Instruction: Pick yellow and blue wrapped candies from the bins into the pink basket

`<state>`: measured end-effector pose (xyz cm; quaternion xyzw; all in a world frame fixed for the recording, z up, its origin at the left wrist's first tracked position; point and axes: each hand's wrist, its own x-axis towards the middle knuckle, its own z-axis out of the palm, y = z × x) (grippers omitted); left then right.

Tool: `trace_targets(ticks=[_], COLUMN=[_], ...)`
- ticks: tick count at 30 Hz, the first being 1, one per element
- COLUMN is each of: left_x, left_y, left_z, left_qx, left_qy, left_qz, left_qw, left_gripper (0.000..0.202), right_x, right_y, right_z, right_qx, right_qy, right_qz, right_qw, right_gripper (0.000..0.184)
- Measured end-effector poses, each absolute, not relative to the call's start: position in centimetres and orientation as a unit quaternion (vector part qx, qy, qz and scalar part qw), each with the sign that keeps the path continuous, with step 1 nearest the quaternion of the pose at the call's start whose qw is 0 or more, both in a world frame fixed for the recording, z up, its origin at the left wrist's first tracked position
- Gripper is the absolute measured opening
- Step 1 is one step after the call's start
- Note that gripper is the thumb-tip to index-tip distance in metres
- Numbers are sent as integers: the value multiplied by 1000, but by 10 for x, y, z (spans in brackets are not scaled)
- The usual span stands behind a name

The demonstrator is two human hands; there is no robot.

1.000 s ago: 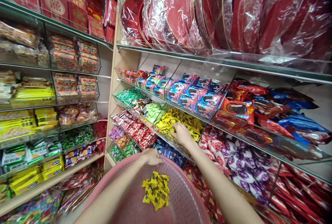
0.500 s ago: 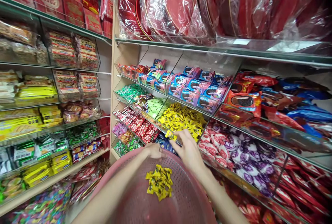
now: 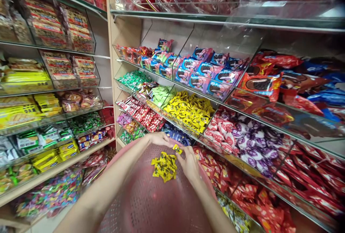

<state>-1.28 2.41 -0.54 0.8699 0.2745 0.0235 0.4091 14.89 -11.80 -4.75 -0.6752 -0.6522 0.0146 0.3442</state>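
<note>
A large pink perforated plastic basket (image 3: 151, 204) is in front of me, tilted so that I see into it. My left hand (image 3: 159, 139) is closed over its far rim. Between the thumb and fingers of my right hand (image 3: 190, 163) is one small yellow-wrapped candy (image 3: 177, 149), held over the basket just inside that rim. A small heap of the same yellow candies (image 3: 165, 167) lies in the basket, below and left of the held one. Beyond the rim, a shelf bin is piled with more yellow candies (image 3: 190, 110).
Clear-fronted bins surround the basket: red and purple wrapped candies (image 3: 250, 146) to the right, blue-and-pink cookie packs (image 3: 207, 67) above, red packets (image 3: 148, 116) to the left. A glass shelf edge (image 3: 215, 19) crosses above. More shelves with yellow packs (image 3: 24, 82) stand at left.
My right hand has come back from the yellow candy bin to above the basket, with the candy in its fingers. The camera view has tilted downward. My left hand stays at the rim.
</note>
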Motion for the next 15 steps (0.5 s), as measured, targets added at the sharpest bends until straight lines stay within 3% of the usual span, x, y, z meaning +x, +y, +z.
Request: trace_targets(ticks=[7, 15], left_x=[-13, -12], left_y=[24, 33], left_z=[-9, -21], left_qx=[847, 846], left_qy=[231, 245], left_qz=[32, 30], left_qw=[478, 472], left_gripper=[37, 36], right_x=[136, 131], right_y=[-118, -119], right_z=[-47, -51], right_qx=[-667, -650], right_qy=[-657, -675], right_qz=[14, 28], right_qw=[351, 347], right_gripper=[24, 22])
